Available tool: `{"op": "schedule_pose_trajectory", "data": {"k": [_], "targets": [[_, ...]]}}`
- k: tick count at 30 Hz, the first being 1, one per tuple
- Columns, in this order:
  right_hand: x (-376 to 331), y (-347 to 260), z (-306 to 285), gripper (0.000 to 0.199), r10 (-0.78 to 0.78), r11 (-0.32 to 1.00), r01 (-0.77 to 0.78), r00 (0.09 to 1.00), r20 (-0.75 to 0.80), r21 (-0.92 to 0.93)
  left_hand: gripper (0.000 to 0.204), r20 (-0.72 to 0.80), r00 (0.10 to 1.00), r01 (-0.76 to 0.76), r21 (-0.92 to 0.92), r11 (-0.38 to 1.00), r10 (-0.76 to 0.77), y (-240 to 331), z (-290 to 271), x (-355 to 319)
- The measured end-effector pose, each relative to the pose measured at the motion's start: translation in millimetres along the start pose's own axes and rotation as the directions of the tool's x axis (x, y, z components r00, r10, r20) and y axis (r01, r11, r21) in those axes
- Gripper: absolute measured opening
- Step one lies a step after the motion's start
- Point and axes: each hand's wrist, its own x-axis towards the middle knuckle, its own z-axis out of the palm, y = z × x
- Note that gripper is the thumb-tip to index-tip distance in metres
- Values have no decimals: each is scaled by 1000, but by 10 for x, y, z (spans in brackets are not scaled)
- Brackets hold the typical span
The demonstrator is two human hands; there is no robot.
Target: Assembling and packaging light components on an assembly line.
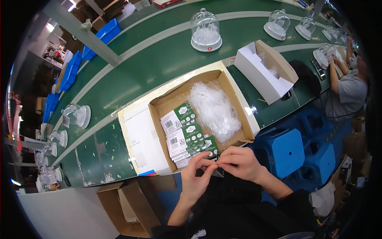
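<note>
Thumbs and forefingers pinched narrow, the worker's left hand (194, 177) and right hand (243, 164) meet tip to tip above the near rim of an open brown box (157, 126); what sits in the pinch is too small to tell. A pale, pointed piece (217, 173) shows just below the fingertips.

The box rests on a white board (137, 139) along the near edge of a green bench (93, 149). Room for moving lies to the left and, on the far side, toward a clear dome (205, 34); to the right, a white carton (260, 81) crowds in, with blue stools (290, 153) past the edge.

Inside the box, green-and-white cards (187, 133) bear white emblems, round icons, barcodes and recycling marks, their fine print too small to read. The board carries a handwritten mark near its far left corner. Beside the cards, a bundle of white strands (215, 111) lies with its long axis running from far left to near right.
</note>
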Motion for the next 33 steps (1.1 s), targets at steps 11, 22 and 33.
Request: {"op": "schedule_pose_trajectory", "data": {"k": [11,22,33], "targets": [[55,65,12,16,-116,989,119,992,42,-84,22,42,998,56,-76,996,-53,-225,-57,14],[192,-6,-53,14,-32,999,28,979,200,23,15,128,991,50,-144,988,-31,-251,-169,87],[387,-45,8,14,-185,893,333,884,430,-303,14,210,977,-8,-46,999,17,-232,-298,74]]}}
